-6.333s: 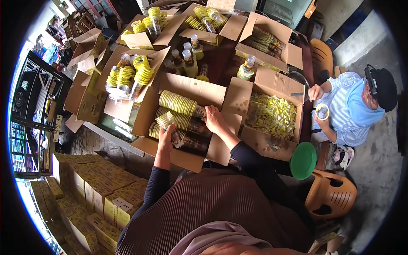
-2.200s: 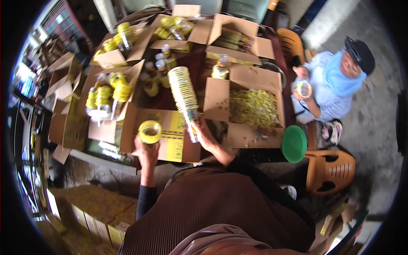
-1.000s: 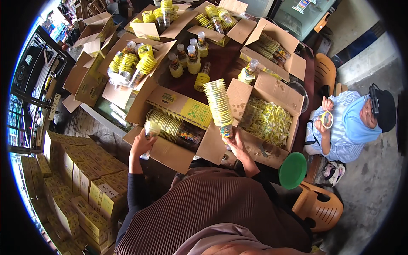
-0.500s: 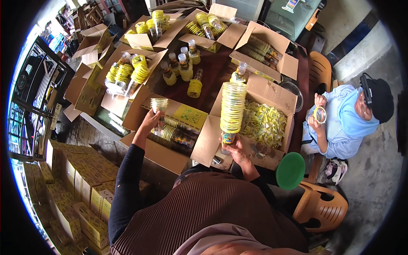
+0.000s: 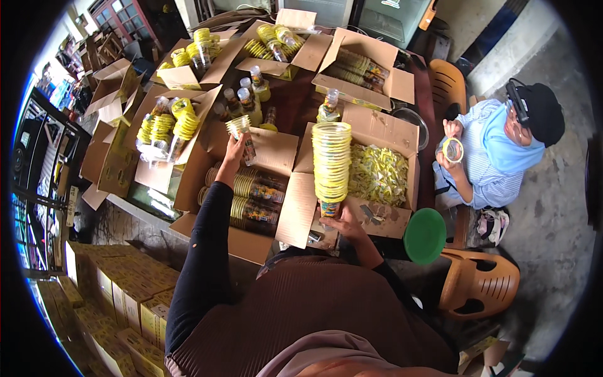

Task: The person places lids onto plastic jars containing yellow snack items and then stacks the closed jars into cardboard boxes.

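My right hand (image 5: 347, 224) is closed around the bottom of a tall upright stack of yellow-rimmed plastic cups (image 5: 331, 160). In my left hand (image 5: 235, 149) is a short stack of clear cups (image 5: 239, 126) with pale yellow rims, held over the far side of an open cardboard box (image 5: 245, 250). Several printed, yellow-rimmed cup stacks (image 5: 256, 190) lie sideways inside that box. Right of it stands another open carton (image 5: 392, 129), filled with small yellow-and-white packets (image 5: 380, 176). The tall stack hides part of this carton's left side.
More cartons of cup stacks (image 5: 164, 129) stand farther back. Several bottle-like upright stacks (image 5: 250, 100) stand on the dark red table. A round green lid-like disc (image 5: 424, 235) is at the right, near an orange chair (image 5: 480, 283). A seated person (image 5: 496, 151) holds a yellow ring.
My left hand has moved farther away with the short cup stack. The box's far flap, earlier showing its yellow side, is now folded back. My right hand still holds the tall stack.
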Tool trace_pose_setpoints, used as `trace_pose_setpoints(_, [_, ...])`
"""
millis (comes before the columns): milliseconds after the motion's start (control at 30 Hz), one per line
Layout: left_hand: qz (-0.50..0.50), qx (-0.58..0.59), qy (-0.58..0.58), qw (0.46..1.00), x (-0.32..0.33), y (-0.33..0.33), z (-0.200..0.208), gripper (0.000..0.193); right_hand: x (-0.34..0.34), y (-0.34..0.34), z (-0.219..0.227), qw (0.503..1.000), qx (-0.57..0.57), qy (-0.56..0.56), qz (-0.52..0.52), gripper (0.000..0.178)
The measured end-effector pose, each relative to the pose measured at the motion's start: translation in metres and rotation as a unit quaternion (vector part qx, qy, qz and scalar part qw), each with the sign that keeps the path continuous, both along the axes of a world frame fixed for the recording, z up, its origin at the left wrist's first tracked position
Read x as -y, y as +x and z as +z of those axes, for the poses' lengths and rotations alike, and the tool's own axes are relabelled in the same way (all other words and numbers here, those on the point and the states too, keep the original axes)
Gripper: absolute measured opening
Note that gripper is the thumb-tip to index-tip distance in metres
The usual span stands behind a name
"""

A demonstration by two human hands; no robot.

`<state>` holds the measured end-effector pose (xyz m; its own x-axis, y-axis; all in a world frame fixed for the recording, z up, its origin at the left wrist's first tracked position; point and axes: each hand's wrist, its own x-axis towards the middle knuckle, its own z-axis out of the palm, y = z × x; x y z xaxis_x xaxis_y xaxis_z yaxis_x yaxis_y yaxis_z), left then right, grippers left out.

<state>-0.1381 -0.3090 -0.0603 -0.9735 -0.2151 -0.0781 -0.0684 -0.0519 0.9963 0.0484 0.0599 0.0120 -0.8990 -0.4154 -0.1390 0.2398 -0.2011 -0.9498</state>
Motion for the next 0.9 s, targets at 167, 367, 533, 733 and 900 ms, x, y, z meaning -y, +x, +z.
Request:
trace_pose_setpoints(167, [-0.017, -0.081, 0.014, 0.996, -0.026, 0.006, 0.04, 0.035, 0.005, -0.011, -0.013, 1.0, -0.012, 0.027, -0.007, 0.074])
trace_pose_setpoints(367, [-0.101, -0.168, 0.057, 0.979, -0.037, 0.033, 0.155, 0.055, 0.03, -0.026, -0.019, 0.988, -0.084, 0.13, -0.009, 0.076])
trace_pose_setpoints(533, [-0.087, -0.239, -0.098, 0.962, -0.035, 0.04, 0.177, 0.039, 0.063, -0.036, -0.003, 0.948, -0.234, 0.213, 0.037, 0.067])
trace_pose_setpoints(733, [0.005, -0.178, -0.248, 0.952, -0.007, 0.068, 0.178, 0.038, 0.086, -0.048, -0.004, 0.96, -0.121, 0.227, 0.113, 0.069])
trace_pose_setpoints(900, [0.198, -0.193, -0.191, 0.942, 0.049, 0.108, 0.157, 0.038, 0.112, -0.082, -0.024, 0.916, -0.195, 0.329, 0.119, 0.065])
